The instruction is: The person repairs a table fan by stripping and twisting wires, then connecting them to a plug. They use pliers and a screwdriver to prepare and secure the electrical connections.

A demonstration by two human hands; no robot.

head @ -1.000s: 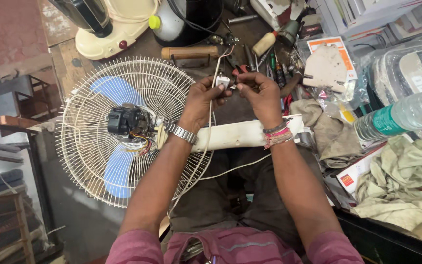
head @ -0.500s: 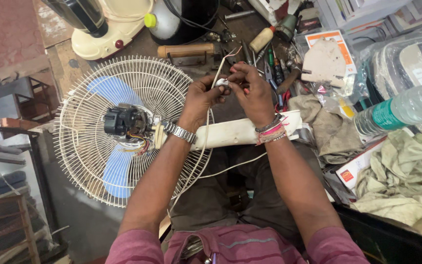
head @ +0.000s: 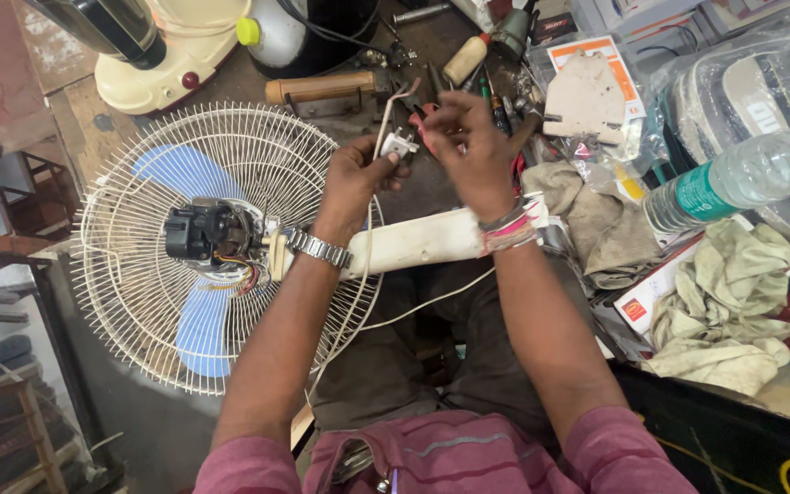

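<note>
White plug (head: 400,144) between both hands.

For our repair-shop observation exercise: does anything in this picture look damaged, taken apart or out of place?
Yes. The fan lies flat with its motor uncovered and coloured wires spilling out. The left hand holds a white plug on its cord, the right hand beside it.

head-worn view, looking steeply down, close
</note>
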